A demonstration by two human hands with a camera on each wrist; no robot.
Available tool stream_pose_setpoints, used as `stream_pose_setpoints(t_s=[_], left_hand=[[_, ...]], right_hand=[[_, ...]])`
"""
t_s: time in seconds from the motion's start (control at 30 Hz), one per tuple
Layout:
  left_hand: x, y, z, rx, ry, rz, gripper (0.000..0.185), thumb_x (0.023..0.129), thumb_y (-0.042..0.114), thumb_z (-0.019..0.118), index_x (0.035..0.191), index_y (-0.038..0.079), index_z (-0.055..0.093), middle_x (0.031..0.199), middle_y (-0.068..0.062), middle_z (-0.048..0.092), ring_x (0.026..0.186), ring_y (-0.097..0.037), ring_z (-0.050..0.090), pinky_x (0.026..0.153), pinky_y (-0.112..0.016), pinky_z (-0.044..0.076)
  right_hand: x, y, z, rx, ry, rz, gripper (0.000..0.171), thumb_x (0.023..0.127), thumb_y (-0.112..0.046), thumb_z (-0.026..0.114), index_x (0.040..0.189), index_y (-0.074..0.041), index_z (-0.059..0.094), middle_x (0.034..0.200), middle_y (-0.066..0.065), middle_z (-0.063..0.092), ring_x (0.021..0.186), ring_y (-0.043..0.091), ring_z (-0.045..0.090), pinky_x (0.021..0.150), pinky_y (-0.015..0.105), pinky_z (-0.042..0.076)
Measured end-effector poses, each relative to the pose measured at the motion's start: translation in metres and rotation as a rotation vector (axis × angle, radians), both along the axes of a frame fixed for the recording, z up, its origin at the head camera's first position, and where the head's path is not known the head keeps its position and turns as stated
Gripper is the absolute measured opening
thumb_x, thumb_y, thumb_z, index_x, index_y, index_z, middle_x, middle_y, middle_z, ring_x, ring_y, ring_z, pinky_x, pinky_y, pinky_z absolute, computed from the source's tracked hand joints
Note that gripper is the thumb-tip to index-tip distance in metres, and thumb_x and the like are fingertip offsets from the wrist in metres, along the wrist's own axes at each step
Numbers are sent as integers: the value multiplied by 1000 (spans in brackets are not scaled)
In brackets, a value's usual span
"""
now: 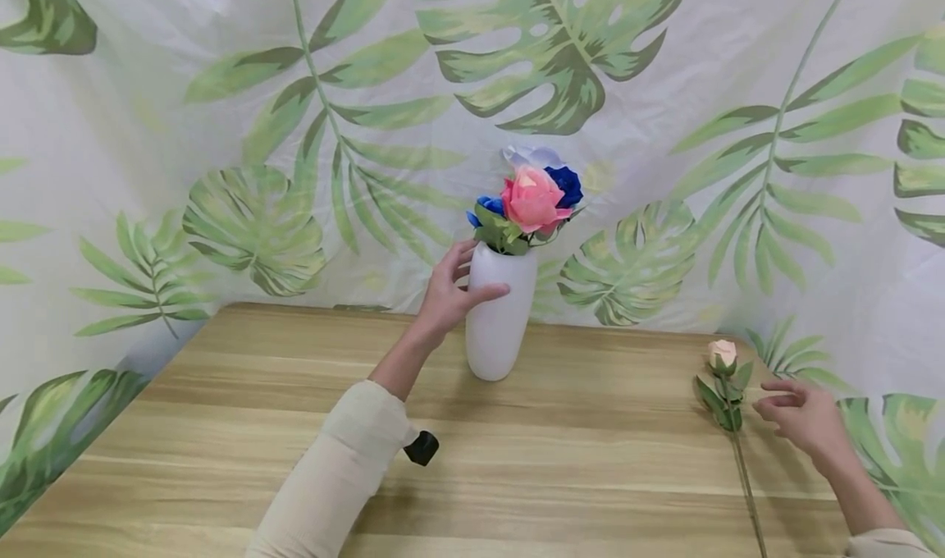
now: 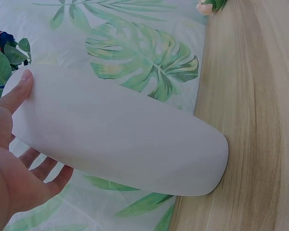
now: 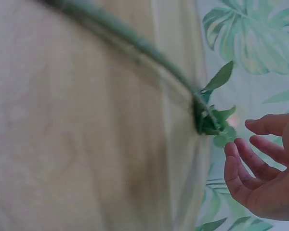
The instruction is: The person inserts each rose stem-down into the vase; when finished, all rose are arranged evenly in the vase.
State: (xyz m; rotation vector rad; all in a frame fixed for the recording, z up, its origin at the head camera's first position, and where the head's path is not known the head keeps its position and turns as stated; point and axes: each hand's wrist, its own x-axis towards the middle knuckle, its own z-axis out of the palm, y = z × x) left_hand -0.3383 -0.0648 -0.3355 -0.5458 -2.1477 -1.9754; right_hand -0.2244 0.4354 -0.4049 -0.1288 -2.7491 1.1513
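Note:
A tall white vase point(image 1: 499, 320) stands with its base on the wooden table. My left hand point(image 1: 446, 295) grips its upper part, thumb across the front and fingers round the far side; the left wrist view shows the same hold on the vase point(image 2: 120, 130). From its mouth rise a pink rose point(image 1: 533, 198), a dark blue flower point(image 1: 567, 186), smaller blue blooms, a pale flower and green leaves. At the right lies a single pale peach rose point(image 1: 723, 354) with a long green stem. My right hand point(image 1: 805, 418) hovers just beside its leaves, fingers loosely bent, holding nothing.
The wooden table point(image 1: 221, 427) ends at a hanging cloth point(image 1: 384, 131) printed with green leaves. Beneath my left forearm, a small black object point(image 1: 422, 448) shows at the sleeve. The peach rose's stem point(image 1: 747, 484) runs toward the near edge of view.

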Motion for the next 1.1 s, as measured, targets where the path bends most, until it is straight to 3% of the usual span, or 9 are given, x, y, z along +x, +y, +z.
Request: stream_pose_setpoints(t_s=[0.1, 0.3, 0.57, 0.73, 0.9, 1.1], left_hand=[[0, 0, 0, -2, -3, -2, 76, 87, 14, 84, 153, 11, 46, 154, -14, 48, 134, -35, 51, 104, -56, 50], [-1, 0, -1, -2, -1, -3, 77, 87, 13, 84, 153, 12, 46, 154, -14, 48, 134, -35, 51, 104, -56, 50], [-1, -1, -1, 3, 2, 0, 76, 87, 13, 85, 153, 12, 46, 153, -14, 49, 134, -35, 52, 103, -56, 50], [-1, -2, 0, -1, -4, -2, 76, 87, 14, 85, 153, 13, 47, 153, -13, 49, 134, -34, 51, 103, -56, 50], [-2, -2, -1, -2, -10, 0, 77, 87, 14, 85, 153, 13, 46, 154, -13, 48, 135, -35, 51, 103, -57, 50], [-2, -1, -1, -1, -18, 2, 78, 86, 15, 85, 154, 13, 46, 154, -13, 48, 135, -35, 50, 103, -57, 50]], right_hand=[[-1, 3, -5, 16, -48, 4, 47, 101, -6, 63, 134, 24, 47, 103, 32, 71, 73, 9, 70, 64, 32, 61], [-9, 2, -20, 20, -97, 21, 53, 102, -16, 67, 133, 24, 50, 98, 26, 75, 71, 11, 72, 62, 28, 59], [-19, -3, -20, -43, -126, 31, 52, 101, -11, 66, 133, 25, 47, 92, 17, 76, 70, 14, 70, 59, 30, 58], [-24, -10, -18, -28, -137, 44, 48, 100, -9, 65, 129, 26, 49, 83, 11, 74, 65, 16, 70, 57, 30, 58], [-29, -16, -18, -6, -148, 72, 45, 95, 1, 65, 129, 26, 48, 77, 10, 72, 63, 18, 68, 56, 31, 59], [-31, -20, -19, -68, -168, 71, 49, 92, 6, 65, 132, 26, 44, 74, 10, 71, 61, 20, 68, 57, 33, 61]])
